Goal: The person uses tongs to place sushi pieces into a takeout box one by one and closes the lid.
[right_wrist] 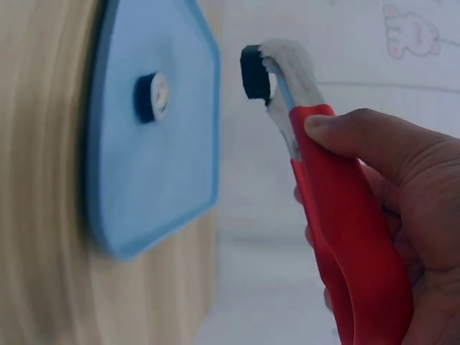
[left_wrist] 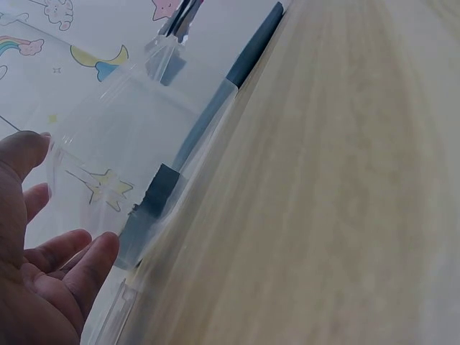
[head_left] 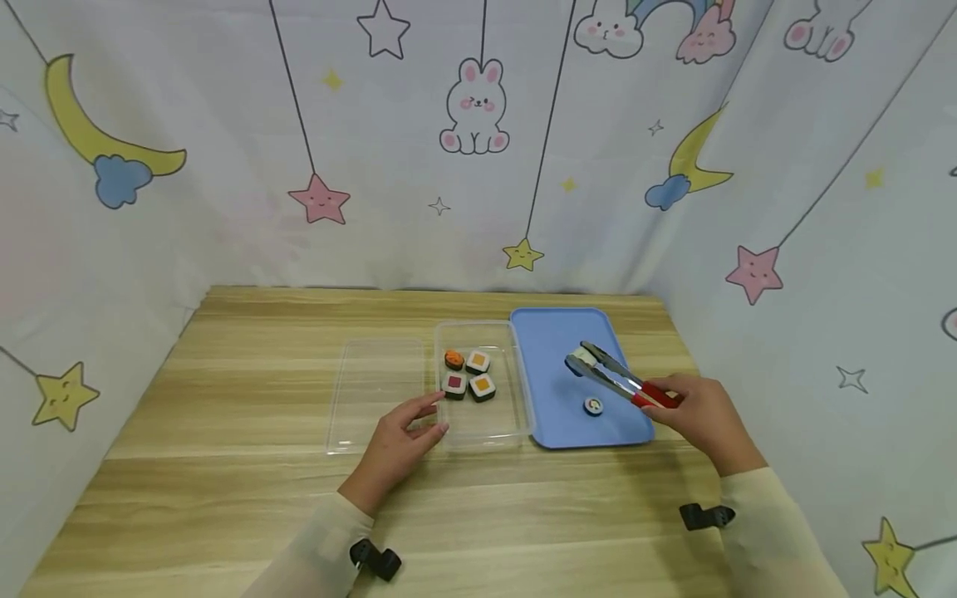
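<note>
In the head view, the tongs (right_wrist: pixel 334 194) mostly cover the sushi piece (right_wrist: pixel 254 73) they pinch, so I can't make out its topping. From my right wrist, the lone sushi roll (right_wrist: pixel 151 98) is blurred, the blue tray (right_wrist: pixel 183 162) is cut off at the top, and my right hand (right_wrist: pixel 428 208) runs off the edge (its fingers largely hidden behind the red handles). The left wrist view crops my left hand (left_wrist: pixel 43 295) and the clear lid (head_left: pixel 376 394); my sleeves (head_left: pixel 773 531) leave the head view below.

Tongs (right_wrist: pixel 345 208) red-handled, silver-armed; tray (head_left: pixel 557 415) blue; tray's sushi roll (head_left: pixel 593 406) black-sided, white-faced; table (head_left: pixel 224 399) wood-grained; curtain (head_left: pixel 389 124) white, star-printed.
</note>
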Action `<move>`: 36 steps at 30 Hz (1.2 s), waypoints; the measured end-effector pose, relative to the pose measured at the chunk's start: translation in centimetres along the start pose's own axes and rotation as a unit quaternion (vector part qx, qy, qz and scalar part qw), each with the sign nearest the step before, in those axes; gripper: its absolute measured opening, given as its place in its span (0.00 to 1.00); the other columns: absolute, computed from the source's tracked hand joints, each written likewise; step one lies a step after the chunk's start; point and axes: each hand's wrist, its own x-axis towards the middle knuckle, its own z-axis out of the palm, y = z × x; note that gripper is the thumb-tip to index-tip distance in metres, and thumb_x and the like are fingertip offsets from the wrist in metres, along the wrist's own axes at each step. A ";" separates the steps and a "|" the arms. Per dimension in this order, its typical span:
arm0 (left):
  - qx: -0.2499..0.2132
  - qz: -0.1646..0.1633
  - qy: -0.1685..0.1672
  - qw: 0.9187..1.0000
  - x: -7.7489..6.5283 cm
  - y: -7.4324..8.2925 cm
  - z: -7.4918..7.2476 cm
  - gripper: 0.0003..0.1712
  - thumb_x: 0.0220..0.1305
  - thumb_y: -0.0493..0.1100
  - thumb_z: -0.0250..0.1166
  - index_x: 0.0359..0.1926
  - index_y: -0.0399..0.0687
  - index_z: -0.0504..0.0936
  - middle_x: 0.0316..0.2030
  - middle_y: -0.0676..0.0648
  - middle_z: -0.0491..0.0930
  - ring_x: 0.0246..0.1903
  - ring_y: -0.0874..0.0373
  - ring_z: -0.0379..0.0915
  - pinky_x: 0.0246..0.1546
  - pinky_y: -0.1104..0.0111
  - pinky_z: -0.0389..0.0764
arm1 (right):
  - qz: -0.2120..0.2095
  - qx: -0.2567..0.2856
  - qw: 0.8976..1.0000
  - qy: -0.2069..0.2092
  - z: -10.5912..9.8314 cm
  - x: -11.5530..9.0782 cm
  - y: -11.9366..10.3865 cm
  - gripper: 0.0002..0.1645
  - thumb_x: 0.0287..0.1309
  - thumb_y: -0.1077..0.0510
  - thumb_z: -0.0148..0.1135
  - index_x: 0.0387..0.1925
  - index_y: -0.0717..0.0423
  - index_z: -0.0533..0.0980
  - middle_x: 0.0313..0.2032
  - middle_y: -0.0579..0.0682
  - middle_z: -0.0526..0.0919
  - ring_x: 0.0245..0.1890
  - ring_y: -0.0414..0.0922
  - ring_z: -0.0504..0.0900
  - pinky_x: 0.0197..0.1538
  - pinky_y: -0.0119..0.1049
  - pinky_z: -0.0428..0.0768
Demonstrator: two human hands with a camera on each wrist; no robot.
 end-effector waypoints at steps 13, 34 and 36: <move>-0.008 0.007 -0.004 1.000 0.2 -0.1 -0.1 0.30 0.67 0.41 0.73 0.69 0.44 0.79 0.68 0.43 0.75 0.63 0.44 0.77 0.56 0.64 0.84 | -0.113 0.023 0.992 -0.053 2.9 3.8 -7.3 0.23 0.53 0.56 0.81 0.52 0.55 0.87 0.43 0.50 0.88 0.34 0.44 0.83 0.36 0.37 0.84; -0.023 0.024 -0.010 0.999 0.2 -0.2 -0.3 0.29 0.66 0.38 0.73 0.68 0.44 0.80 0.67 0.41 0.76 0.63 0.44 0.77 0.55 0.66 0.85 | -0.196 -0.070 0.964 -0.166 6.7 6.7 -14.1 0.20 0.51 0.53 0.82 0.47 0.52 0.89 0.36 0.44 0.88 0.33 0.39 0.80 0.37 0.37 0.83; -0.023 0.024 -0.010 0.999 0.2 -0.2 -0.3 0.29 0.66 0.38 0.73 0.68 0.45 0.80 0.67 0.42 0.76 0.63 0.44 0.77 0.55 0.66 0.85 | -0.197 -0.076 0.963 -0.169 6.7 6.7 -14.1 0.20 0.50 0.52 0.82 0.47 0.50 0.90 0.36 0.41 0.87 0.34 0.38 0.80 0.37 0.36 0.83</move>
